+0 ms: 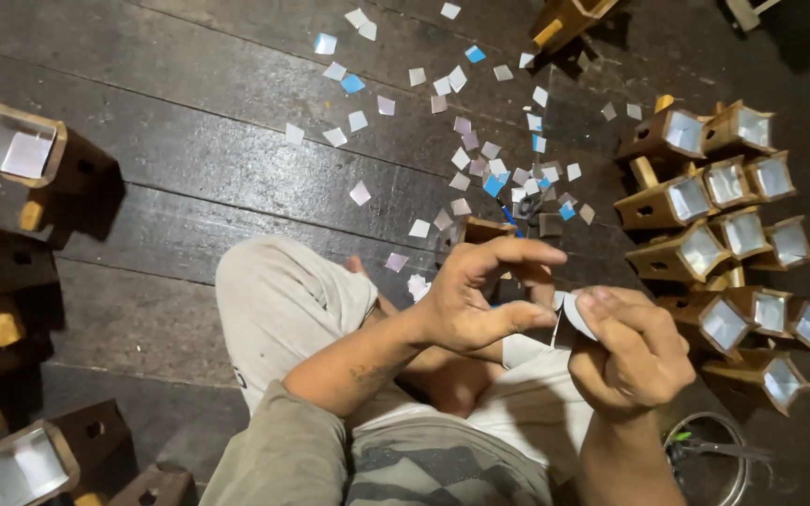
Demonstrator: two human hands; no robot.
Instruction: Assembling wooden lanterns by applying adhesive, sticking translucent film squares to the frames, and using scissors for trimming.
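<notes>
A: Head view, looking down. Person sits cross-legged on the dark plank floor (171, 159). Right hand (635, 351) pinches a small white sticker sheet (576, 314) between thumb and curled fingers, held over the lap.

B: And the left hand (471, 300)?

A: Fingers spread; thumb and forefinger tips meet at the sheet's edge, probably picking at a corner to peel it.

B: Surroundings?

A: Cluster of small wooden birdhouses (719, 225) packed at the floor's right edge, openings up, silvery liners showing; likely grouped close so they stay in reach. More birdhouses (16, 150) along the left edge. Scattered paper squares (480, 141), white and blue, lie across the far middle of the floor, seemingly dropped backing. Wire ring (714, 459) near the right knee.
</notes>
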